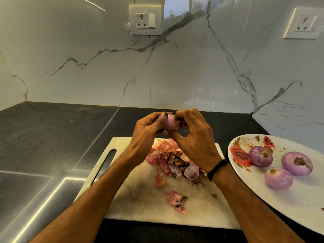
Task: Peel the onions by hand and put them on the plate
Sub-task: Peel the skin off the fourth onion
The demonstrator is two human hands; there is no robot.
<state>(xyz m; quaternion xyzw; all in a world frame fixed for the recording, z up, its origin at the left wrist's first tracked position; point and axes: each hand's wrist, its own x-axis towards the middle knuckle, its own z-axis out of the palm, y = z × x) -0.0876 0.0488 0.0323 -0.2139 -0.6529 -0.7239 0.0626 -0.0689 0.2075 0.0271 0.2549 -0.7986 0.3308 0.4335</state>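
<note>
Both hands are gripping one onion point(170, 122) above the board point(140, 195): the left hand point(146, 128) is cradling it, the right hand point(194, 137) pinching at its top. Three peeled onions point(260, 156) are sitting on the plate point(284, 199); this one looks nearly finished.

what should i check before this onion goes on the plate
1. Grip: ok, left hand and right hand both hold the onion above the cutting board.
2. Skin all off: cannot tell, the visible side is smooth pale purple, the rest is behind fingers.
3. Room on the plate: ok, three peeled onions sit at its far part, the near part is bare.
4. Way to the plate: ok, nothing stands between.
5. Peels: ok, the pile of peels lies on the board.
</note>
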